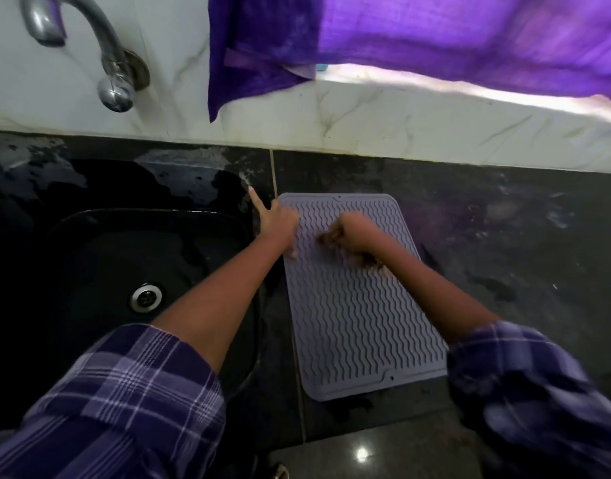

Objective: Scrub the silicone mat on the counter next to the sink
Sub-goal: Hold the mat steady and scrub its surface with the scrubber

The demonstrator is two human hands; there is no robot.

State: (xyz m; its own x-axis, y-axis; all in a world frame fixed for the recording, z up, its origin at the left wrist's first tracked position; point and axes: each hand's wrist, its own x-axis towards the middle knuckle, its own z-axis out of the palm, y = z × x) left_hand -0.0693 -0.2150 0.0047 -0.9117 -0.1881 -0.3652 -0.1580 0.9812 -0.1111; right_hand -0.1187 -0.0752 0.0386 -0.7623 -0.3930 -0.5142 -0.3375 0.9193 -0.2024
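Note:
A grey silicone mat (357, 312) with wavy ridges lies flat on the dark counter (487, 236), just right of the sink (100, 257). My left hand (278, 224) presses on the mat's upper left edge, fingers spread, one finger stretched toward the sink rim. My right hand (349, 233) is closed on a brown fibrous scrubber (331, 239), which rests on the upper part of the mat. More brown fibres show under my right wrist. Both hands are blurred.
A black sink with a metal drain (145, 297) sits at the left, its rim wet. A chrome tap (89, 46) sticks out of the marble wall. A purple cloth (418, 39) hangs above the counter. Wet patches mark the counter right of the mat.

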